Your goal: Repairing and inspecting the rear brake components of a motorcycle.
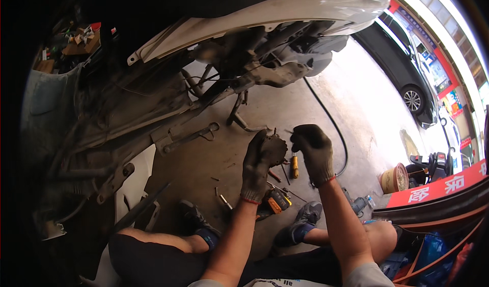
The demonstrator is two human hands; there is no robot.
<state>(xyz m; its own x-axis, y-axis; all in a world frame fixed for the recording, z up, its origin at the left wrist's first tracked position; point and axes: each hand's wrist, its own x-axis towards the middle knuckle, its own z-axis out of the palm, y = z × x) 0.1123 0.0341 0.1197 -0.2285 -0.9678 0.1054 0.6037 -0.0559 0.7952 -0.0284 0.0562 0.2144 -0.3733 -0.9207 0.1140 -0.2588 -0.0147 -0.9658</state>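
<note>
My left hand (257, 160), in a dark-coated work glove, is closed around a dark, roughly round part (275, 149) with an uneven edge. To its right, my gloved right hand (314, 147) is raised with its fingers curled together. A small thin tip shows by those fingers, too small to name. Below the hands, a screwdriver with a yellow handle (295, 167) lies on the concrete floor. Near it are a red-handled tool (274, 175) and a yellow and black power tool (277, 201). A shiny socket-like piece (225, 202) lies to the left.
A car body with a pale fender (265, 7) and exposed underparts (275, 73) stands ahead and left. A black hose (333, 116) curves across the floor. At right are a tub (395, 179), a red banner (440, 185) and a blue-grey tool (358, 205). A dark car (392, 58) stands beyond.
</note>
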